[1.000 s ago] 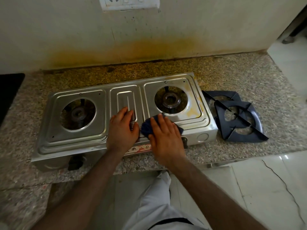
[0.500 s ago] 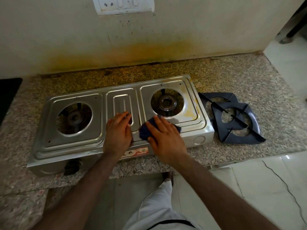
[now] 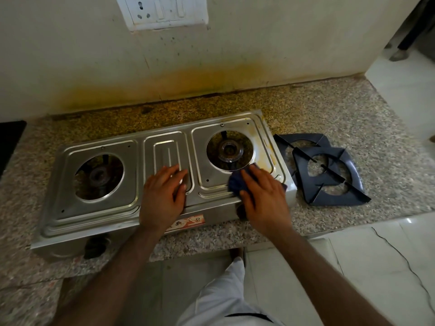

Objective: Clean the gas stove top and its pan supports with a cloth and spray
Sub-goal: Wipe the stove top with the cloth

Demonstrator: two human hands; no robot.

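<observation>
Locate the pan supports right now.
Head view: both pan supports lie stacked, overlapping, on the granite counter just right of the stove, off the burners, beyond the right hand.

Steel stove (image 3: pixel 101 215) on granite tabletop (image 3: pixel 353 109); my left hand (image 3: pixel 162 198) flat on its centre panel; my right hand (image 3: pixel 266 203) pressing blue cloth (image 3: pixel 236 183) beside right burner (image 3: pixel 229 151); two pan supports (image 3: pixel 329 175) stacked alongside

Speckled granite bench (image 3: pixel 329 109) runs wall to edge, yellow-brown staining along its back strip. Cream wall (image 3: pixel 259 55) behind carries the same stain low down, plus dark specks. White switch plate (image 3: pixel 164 11) up top. Pale tiled floor (image 3: pixel 364 267) below, thin dark cable (image 3: pixel 404 255) trailing across.
</observation>
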